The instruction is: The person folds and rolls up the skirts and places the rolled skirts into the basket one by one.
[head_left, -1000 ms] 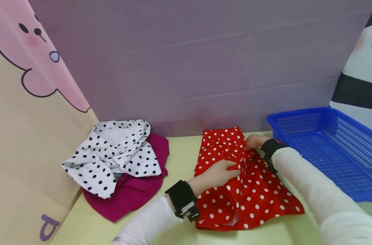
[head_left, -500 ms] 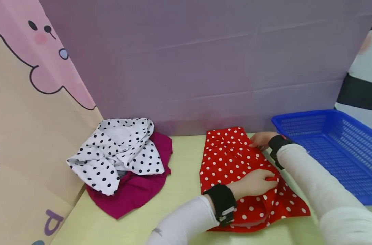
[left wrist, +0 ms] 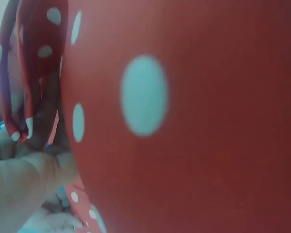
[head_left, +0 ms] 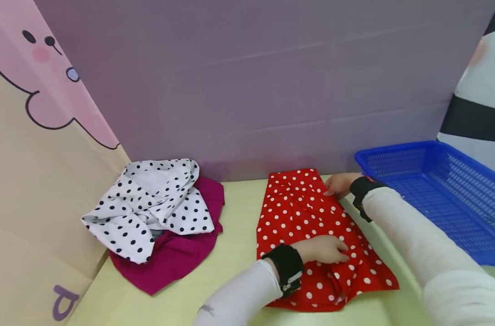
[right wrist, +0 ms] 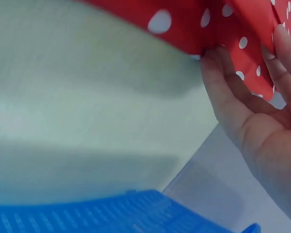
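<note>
A red skirt [head_left: 296, 213] with white polka dots lies on the table, narrow end at the back and wide hem in front. My left hand [head_left: 322, 249] pinches its fabric near the hem; in the left wrist view, folds of cloth sit between thumb and fingers [left wrist: 34, 170], and a bulge of red fabric fills most of the picture. My right hand [head_left: 340, 184] holds the skirt's upper right edge, with the thumb over a fold and the fingers [right wrist: 228, 92] along the border in the right wrist view.
A blue plastic basket [head_left: 394, 156] stands at the right, beside my right forearm. On the left lies a heap: a white cloth [head_left: 174, 203] with black dots over a magenta cloth [head_left: 165, 271]. A grey-purple backdrop [head_left: 251, 90] rises behind the pale yellow table [head_left: 239, 217].
My left hand has moved from the middle of the skirt toward its front hem, smoothing out the bunched cloth. The hem's gaping opening has closed down. My right hand stays at the edge.
</note>
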`<control>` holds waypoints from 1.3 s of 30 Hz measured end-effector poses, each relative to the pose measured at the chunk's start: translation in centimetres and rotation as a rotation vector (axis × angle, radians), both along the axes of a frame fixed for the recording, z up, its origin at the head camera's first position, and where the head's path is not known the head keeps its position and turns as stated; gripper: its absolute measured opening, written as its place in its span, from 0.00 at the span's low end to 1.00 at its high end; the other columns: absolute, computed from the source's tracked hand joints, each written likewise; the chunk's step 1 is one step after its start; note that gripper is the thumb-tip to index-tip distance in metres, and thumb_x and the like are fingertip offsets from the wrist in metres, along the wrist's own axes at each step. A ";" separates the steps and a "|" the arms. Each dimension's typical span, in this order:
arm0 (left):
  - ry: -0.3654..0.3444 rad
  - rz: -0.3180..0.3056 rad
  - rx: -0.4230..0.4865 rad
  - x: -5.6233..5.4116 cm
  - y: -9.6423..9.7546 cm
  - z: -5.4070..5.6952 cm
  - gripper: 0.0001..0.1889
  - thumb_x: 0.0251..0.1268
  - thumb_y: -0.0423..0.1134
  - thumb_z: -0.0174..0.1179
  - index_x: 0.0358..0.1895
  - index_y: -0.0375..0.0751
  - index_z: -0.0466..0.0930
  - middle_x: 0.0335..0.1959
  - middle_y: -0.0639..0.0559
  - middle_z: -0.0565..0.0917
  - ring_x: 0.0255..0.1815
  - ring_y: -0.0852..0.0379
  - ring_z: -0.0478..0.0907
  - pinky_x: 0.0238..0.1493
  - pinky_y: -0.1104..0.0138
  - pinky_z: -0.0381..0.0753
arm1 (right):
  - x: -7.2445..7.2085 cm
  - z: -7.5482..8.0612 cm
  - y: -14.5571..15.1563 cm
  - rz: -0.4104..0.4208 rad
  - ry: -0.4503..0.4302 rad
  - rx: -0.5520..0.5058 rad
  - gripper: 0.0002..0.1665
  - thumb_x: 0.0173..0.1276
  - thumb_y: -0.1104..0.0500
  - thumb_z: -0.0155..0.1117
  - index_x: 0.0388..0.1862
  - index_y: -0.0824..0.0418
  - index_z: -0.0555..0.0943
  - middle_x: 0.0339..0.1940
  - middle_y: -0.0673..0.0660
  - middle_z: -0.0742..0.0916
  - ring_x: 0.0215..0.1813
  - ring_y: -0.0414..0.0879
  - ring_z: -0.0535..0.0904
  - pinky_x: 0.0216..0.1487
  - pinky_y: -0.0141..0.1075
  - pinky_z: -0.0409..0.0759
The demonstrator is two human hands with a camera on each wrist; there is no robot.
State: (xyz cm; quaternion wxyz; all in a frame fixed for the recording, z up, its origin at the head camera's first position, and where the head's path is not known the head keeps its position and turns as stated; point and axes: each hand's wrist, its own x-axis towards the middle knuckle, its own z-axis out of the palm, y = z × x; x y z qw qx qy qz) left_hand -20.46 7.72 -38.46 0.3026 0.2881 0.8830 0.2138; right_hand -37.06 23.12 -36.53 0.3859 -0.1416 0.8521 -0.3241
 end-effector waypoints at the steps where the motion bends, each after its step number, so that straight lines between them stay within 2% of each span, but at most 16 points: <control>1: -0.003 -0.013 -0.012 -0.1 -0.6 0.1 0.08 0.67 0.40 0.57 0.47 0.49 0.78 0.30 0.59 0.75 0.30 0.66 0.71 0.33 0.76 0.71 | 0.0 -0.1 -0.2 0.003 -0.007 -0.012 0.20 0.72 0.64 0.50 0.54 0.80 0.70 0.43 0.57 0.85 0.45 0.45 0.80 0.57 0.46 0.77; 4: -0.003 -0.040 -0.059 -0.1 -2.2 0.4 0.12 0.65 0.41 0.58 0.50 0.48 0.79 0.34 0.60 0.75 0.33 0.66 0.71 0.35 0.77 0.71 | 0.1 -0.6 -0.8 0.003 0.034 -0.007 0.17 0.70 0.64 0.53 0.50 0.79 0.74 0.38 0.54 0.85 0.40 0.42 0.79 0.52 0.41 0.79; 7: 0.005 -0.050 -0.096 0.2 -3.3 0.7 0.14 0.65 0.41 0.59 0.53 0.49 0.79 0.36 0.60 0.75 0.36 0.66 0.70 0.37 0.76 0.70 | 0.4 -1.4 -1.0 -0.011 0.145 0.033 0.13 0.68 0.63 0.58 0.42 0.75 0.79 0.31 0.51 0.84 0.34 0.40 0.77 0.42 0.34 0.79; 10: 0.010 -0.013 -0.067 0.8 -3.8 1.1 0.13 0.66 0.41 0.58 0.52 0.48 0.79 0.34 0.59 0.74 0.33 0.66 0.70 0.35 0.76 0.70 | 0.9 -2.3 -0.8 -0.014 0.230 0.029 0.12 0.67 0.62 0.58 0.36 0.72 0.79 0.27 0.50 0.82 0.30 0.41 0.75 0.36 0.32 0.74; 12: 0.029 0.050 0.011 1.3 -3.9 1.4 0.10 0.67 0.40 0.57 0.48 0.46 0.79 0.29 0.58 0.74 0.28 0.65 0.70 0.32 0.76 0.70 | 1.0 -2.9 -0.4 -0.040 0.238 -0.015 0.12 0.68 0.62 0.56 0.37 0.72 0.79 0.28 0.51 0.83 0.31 0.41 0.76 0.37 0.32 0.75; 14: 0.055 0.140 0.130 1.9 -3.8 1.5 0.07 0.67 0.40 0.57 0.43 0.44 0.78 0.25 0.57 0.73 0.23 0.64 0.70 0.29 0.77 0.70 | 1.1 -3.3 0.0 -0.054 0.241 -0.064 0.13 0.70 0.62 0.53 0.40 0.75 0.77 0.31 0.54 0.83 0.33 0.42 0.77 0.40 0.34 0.77; 16: 0.101 0.203 0.242 2.4 -3.5 1.7 0.07 0.67 0.40 0.56 0.43 0.43 0.78 0.21 0.56 0.72 0.19 0.64 0.69 0.28 0.77 0.69 | 1.1 -3.6 0.4 -0.075 0.238 -0.107 0.15 0.72 0.64 0.49 0.44 0.77 0.74 0.35 0.57 0.84 0.36 0.42 0.78 0.43 0.37 0.79; 19: 0.144 0.227 0.333 2.8 -2.6 1.7 0.07 0.67 0.40 0.56 0.42 0.41 0.77 0.17 0.55 0.71 0.16 0.63 0.68 0.26 0.78 0.69 | 1.0 -3.8 0.7 -0.102 0.219 -0.154 0.15 0.73 0.65 0.46 0.46 0.80 0.70 0.38 0.61 0.83 0.38 0.43 0.79 0.46 0.40 0.79; 21: 0.153 0.197 0.311 2.8 -1.7 1.6 0.07 0.68 0.40 0.56 0.43 0.42 0.78 0.17 0.55 0.72 0.17 0.64 0.68 0.26 0.78 0.69 | 0.8 -3.9 0.8 -0.114 0.197 -0.179 0.16 0.73 0.66 0.45 0.48 0.81 0.68 0.39 0.62 0.82 0.39 0.43 0.79 0.47 0.41 0.79; 24: 0.147 0.112 0.209 2.8 -0.3 1.2 0.06 0.68 0.42 0.55 0.41 0.44 0.78 0.21 0.58 0.74 0.22 0.67 0.70 0.30 0.79 0.70 | 0.6 -4.0 0.8 -0.140 0.138 -0.207 0.17 0.73 0.66 0.43 0.51 0.80 0.66 0.42 0.62 0.81 0.41 0.44 0.78 0.49 0.41 0.79; 28: 0.095 -0.013 0.043 2.9 1.1 0.9 0.10 0.69 0.43 0.54 0.50 0.50 0.77 0.29 0.62 0.75 0.26 0.68 0.73 0.34 0.79 0.69 | 0.6 -4.2 1.1 -0.167 0.069 -0.247 0.18 0.74 0.65 0.41 0.54 0.79 0.64 0.45 0.61 0.80 0.44 0.45 0.77 0.51 0.40 0.78; 29: 0.063 -0.032 0.016 3.0 1.2 0.8 0.11 0.69 0.43 0.54 0.52 0.51 0.77 0.30 0.62 0.75 0.25 0.67 0.73 0.33 0.79 0.69 | 0.6 -4.2 1.1 -0.172 0.057 -0.264 0.17 0.74 0.65 0.41 0.54 0.78 0.65 0.45 0.60 0.80 0.44 0.45 0.78 0.50 0.40 0.78; 32: -0.006 -0.076 -0.034 3.1 1.4 0.7 0.16 0.68 0.43 0.55 0.58 0.53 0.75 0.33 0.62 0.76 0.24 0.65 0.75 0.33 0.79 0.71 | 0.9 -4.3 1.2 -0.190 0.055 -0.306 0.08 0.72 0.67 0.43 0.43 0.73 0.67 0.41 0.57 0.80 0.42 0.45 0.77 0.47 0.37 0.77; 33: -0.016 -0.083 -0.045 3.2 1.4 0.7 0.18 0.68 0.43 0.56 0.60 0.53 0.74 0.33 0.63 0.76 0.24 0.65 0.75 0.33 0.79 0.71 | 1.0 -4.3 1.2 -0.185 0.084 -0.305 0.05 0.71 0.68 0.44 0.38 0.70 0.68 0.37 0.56 0.79 0.40 0.45 0.76 0.45 0.36 0.76; 35: -0.022 -0.102 -0.064 3.2 1.5 0.7 0.18 0.68 0.43 0.56 0.59 0.54 0.75 0.32 0.62 0.75 0.23 0.64 0.75 0.33 0.79 0.71 | 1.3 -4.3 1.0 -0.162 0.196 -0.255 0.05 0.67 0.69 0.49 0.31 0.67 0.67 0.32 0.55 0.78 0.36 0.45 0.74 0.40 0.35 0.74; 39: 0.008 -0.143 -0.122 3.7 1.7 0.3 0.17 0.67 0.42 0.57 0.58 0.56 0.76 0.31 0.62 0.75 0.24 0.65 0.75 0.33 0.79 0.70 | 1.7 -4.0 0.4 -0.066 0.476 0.051 0.10 0.63 0.65 0.59 0.24 0.64 0.71 0.22 0.53 0.75 0.27 0.44 0.69 0.31 0.33 0.66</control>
